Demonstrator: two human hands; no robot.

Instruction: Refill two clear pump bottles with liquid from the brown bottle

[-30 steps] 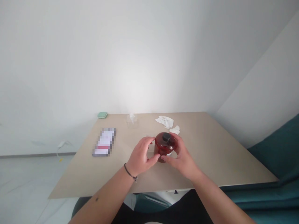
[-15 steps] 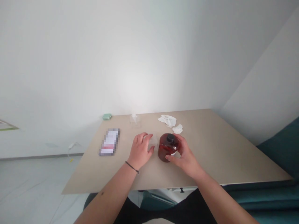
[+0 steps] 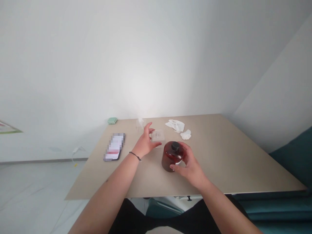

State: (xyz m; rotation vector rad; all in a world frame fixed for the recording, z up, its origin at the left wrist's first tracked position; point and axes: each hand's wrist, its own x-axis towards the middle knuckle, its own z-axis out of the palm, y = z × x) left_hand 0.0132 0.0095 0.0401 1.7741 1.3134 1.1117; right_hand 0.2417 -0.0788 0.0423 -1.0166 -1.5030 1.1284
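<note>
The right hand [image 3: 188,165] is wrapped around the near right side of a dark red jar [image 3: 172,157], which is kept upright on the counter [image 3: 224,162] with its black cap [image 3: 175,146] on top. The left hand [image 3: 145,142] is closed on a small clear plastic lid [image 3: 157,136], pinched at its left edge between thumb and fingers and held just above the counter, behind and to the left of the jar. A dark band is worn on the left wrist.

A second ago both hands were cupped about the jar; half a second ago the left hand had been taken off it and laid on the clear lid beside it. Since then the lid has been lifted and carried farther from the jar, while the jar has been drawn slightly nearer to the person under the right hand.

Farther out, a phone [image 3: 114,150] is seen lying flat to the left, crumpled white tissues [image 3: 177,126] behind the jar to the right, a small clear container [image 3: 139,123] behind the left hand, and a green case [image 3: 112,120] at the far left corner.
</note>
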